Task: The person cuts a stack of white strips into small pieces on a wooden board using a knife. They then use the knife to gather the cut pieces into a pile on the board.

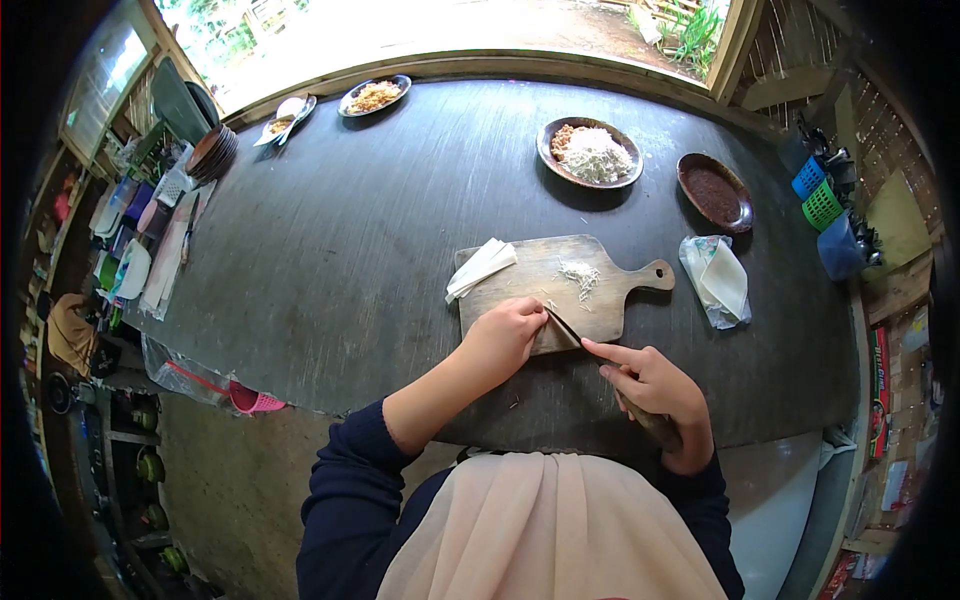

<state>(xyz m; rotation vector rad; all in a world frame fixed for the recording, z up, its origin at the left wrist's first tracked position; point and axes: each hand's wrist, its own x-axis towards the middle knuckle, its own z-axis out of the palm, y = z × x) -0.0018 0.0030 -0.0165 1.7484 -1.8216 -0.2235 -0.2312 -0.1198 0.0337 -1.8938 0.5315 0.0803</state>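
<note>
A wooden cutting board with a handle lies on the dark table in front of me. My right hand is closed round the handle of a knife, its index finger stretched along the blade. The blade points left over the board's near part. My left hand rests on the board at the knife's tip, fingers pinched together; what they hold is hidden. Flat white strips lie at the board's left corner. Fine white shreds are heaped near its handle side.
Beyond the board stands a plate piled with white shreds and brown food. To the right are a dark oval dish and a plastic-wrapped white sheet. More food plates stand at the back left; utensil baskets hang right.
</note>
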